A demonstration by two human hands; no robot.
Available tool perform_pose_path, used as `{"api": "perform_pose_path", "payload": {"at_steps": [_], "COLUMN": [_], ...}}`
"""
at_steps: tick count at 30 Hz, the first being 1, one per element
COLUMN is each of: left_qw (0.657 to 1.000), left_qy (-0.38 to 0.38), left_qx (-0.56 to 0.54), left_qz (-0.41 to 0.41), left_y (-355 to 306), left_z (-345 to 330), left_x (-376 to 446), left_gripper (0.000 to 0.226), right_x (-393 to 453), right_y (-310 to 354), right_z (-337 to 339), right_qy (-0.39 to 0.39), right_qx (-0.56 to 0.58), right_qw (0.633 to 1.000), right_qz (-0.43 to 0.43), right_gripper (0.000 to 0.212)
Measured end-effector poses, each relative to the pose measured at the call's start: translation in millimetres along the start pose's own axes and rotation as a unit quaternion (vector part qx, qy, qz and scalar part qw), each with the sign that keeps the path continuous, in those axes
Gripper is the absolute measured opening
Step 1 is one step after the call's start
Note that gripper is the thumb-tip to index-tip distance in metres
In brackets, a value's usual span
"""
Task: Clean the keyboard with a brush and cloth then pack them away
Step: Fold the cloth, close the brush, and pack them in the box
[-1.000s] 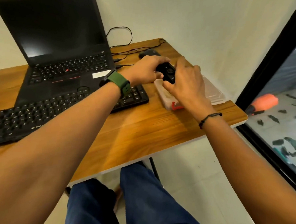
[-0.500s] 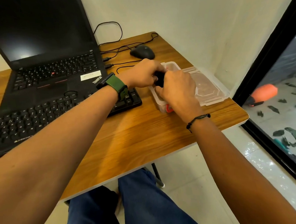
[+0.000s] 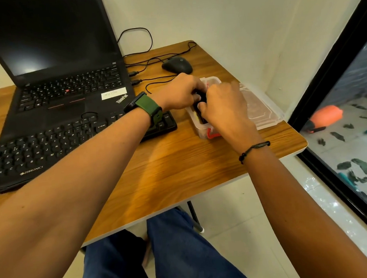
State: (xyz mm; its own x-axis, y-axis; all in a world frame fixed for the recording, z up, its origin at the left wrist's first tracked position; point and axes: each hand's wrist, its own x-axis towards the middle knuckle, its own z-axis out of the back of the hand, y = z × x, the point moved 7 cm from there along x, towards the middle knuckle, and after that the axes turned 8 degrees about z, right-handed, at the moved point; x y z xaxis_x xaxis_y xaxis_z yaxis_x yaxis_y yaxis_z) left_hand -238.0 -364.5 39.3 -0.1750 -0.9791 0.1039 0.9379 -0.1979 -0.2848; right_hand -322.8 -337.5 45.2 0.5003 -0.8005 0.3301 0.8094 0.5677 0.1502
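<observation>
Both hands, the left hand [image 3: 180,92] and right hand [image 3: 223,107], have lowered a small black item [image 3: 199,95], pinched between them, into the clear plastic box [image 3: 201,131] right of the keyboard [image 3: 51,150]; packing away seems underway.

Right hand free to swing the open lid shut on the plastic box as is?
Probably not yet. The right hand and left hand both hold a black item over the box; the lid lies unobstructed alongside.

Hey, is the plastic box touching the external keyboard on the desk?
Apart. The head view shows a strip of bare wooden desk between the plastic box and the right end of the external keyboard.
</observation>
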Motion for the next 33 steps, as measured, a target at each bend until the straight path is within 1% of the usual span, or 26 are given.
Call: {"api": "perform_pose_path", "payload": {"at_steps": [4, 6, 8, 11, 14, 18, 23, 29, 33], "left_qw": [0.997, 0.993, 0.99, 0.987, 0.986, 0.987, 0.988, 0.984, 0.97], "left_qy": [-0.07, -0.094, -0.11, -0.128, -0.13, -0.125, -0.115, -0.119, -0.118], "left_qx": [-0.04, -0.064, -0.092, -0.099, -0.103, -0.096, -0.098, -0.13, -0.192], "left_qz": [0.013, 0.012, 0.007, 0.003, 0.003, 0.001, 0.001, 0.036, 0.092], "left_y": [-3, -8, -15, -25, -29, -32, -43, -47, -40], "left_z": [9, 12, 14, 10, 4, 1, 4, 7, 6], "left_x": [-8, -15, -23, -34, -39, -43, -45, -42, -39], "left_gripper": [0.028, 0.028, 0.028, 0.028, 0.026, 0.026, 0.027, 0.027, 0.027], "right_x": [-7, -9, -10, -17, -27, -33, -30, -22, -18], "right_y": [-26, -51, -79, -116, -134, -139, -139, -139, -123], "right_z": [26, 26, 18, 1, -12, -19, -15, 6, 21], "right_qy": [-0.089, -0.098, -0.069, 0.0, 0.042, 0.058, 0.033, -0.054, -0.112], "right_qx": [-0.015, -0.009, -0.011, -0.005, 0.025, 0.049, 0.059, 0.12, 0.223], "right_qw": [0.995, 0.993, 0.992, 0.984, 0.974, 0.97, 0.973, 0.969, 0.951], "right_qz": [-0.036, -0.07, -0.109, -0.179, -0.22, -0.232, -0.223, -0.208, -0.185], "right_gripper": [0.029, 0.027, 0.027, 0.034, 0.037, 0.04, 0.035, 0.036, 0.044]}}
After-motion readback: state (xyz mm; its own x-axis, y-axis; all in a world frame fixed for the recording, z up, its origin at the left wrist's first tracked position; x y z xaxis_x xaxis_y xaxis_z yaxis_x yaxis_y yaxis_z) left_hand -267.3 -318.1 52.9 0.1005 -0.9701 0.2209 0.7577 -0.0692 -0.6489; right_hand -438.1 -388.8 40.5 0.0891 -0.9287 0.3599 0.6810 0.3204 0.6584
